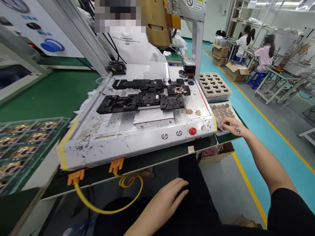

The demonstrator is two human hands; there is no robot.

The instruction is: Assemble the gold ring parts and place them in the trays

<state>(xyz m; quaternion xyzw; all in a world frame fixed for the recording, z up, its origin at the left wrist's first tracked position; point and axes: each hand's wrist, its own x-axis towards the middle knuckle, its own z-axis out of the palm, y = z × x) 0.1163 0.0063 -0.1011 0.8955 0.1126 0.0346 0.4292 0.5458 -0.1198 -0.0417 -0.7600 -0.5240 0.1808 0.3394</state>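
My right hand (231, 126) is at the near side of a clear plastic tray (233, 112) of round brownish-gold discs (222, 106). Its fingers are pinched together low over the tray; whatever is between them is too small or hidden to make out. My left hand (169, 196) rests on my dark-clad thigh with fingers stretched out, holding nothing. Two loose discs (189, 111) lie on the white machine bed (118, 126). Behind them stand black fixture blocks (147, 98), and a gold ring-shaped part (179, 89) sits in one at the right.
A red button (192, 131) is on the machine's front edge. At left lies a tray (61, 122) of gold ring parts. A cream compartment tray (227, 91) is stacked at right. A yellow cable (98, 209) loops below the table. A person (130, 46) is behind the machine.
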